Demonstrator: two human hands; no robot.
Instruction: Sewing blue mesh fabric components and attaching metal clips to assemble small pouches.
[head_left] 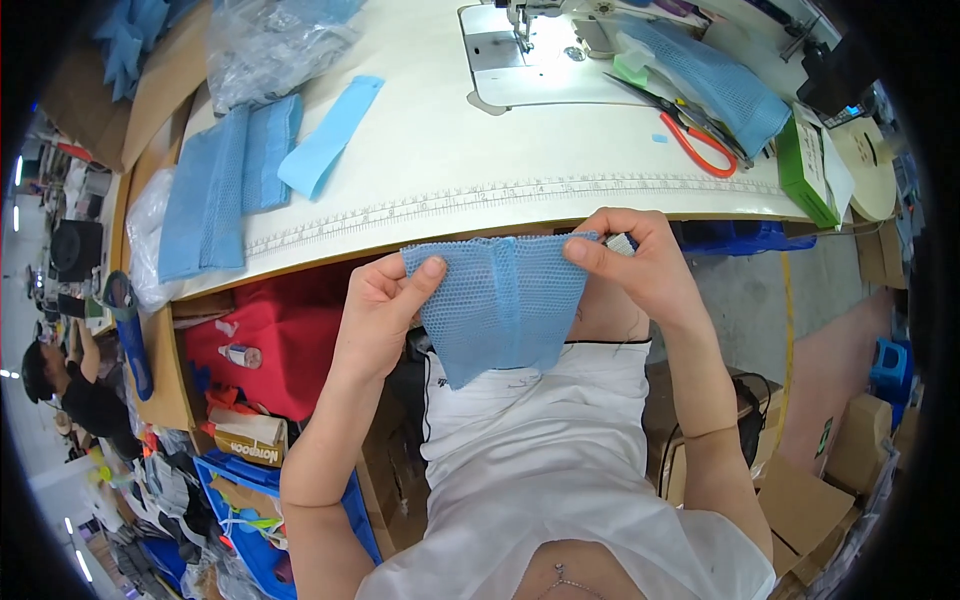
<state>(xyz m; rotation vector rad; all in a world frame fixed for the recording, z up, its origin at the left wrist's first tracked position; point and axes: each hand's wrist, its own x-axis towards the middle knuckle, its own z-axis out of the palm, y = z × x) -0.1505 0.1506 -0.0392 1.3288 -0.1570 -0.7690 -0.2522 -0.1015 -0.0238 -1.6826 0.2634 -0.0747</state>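
A piece of blue mesh fabric (460, 310) with a lighter strip down its middle is stretched between my two hands, over my lap and just off the table's front edge. My left hand (385, 300) pinches its upper left corner, thumb on top. At the upper right corner, my right hand (640, 262) grips the cloth the same way. A small whitish item (620, 243) shows beside the right fingers; its kind is unclear. The lower end of the fabric hangs free.
On the white table (420, 150) stands a sewing machine (520, 50). Right of it lie red-handled scissors (700, 145), more blue mesh (715, 80) and a green box (808, 170). Folded mesh pieces (205, 195), a light-blue strip (330, 140) and plastic bags (270, 50) lie left.
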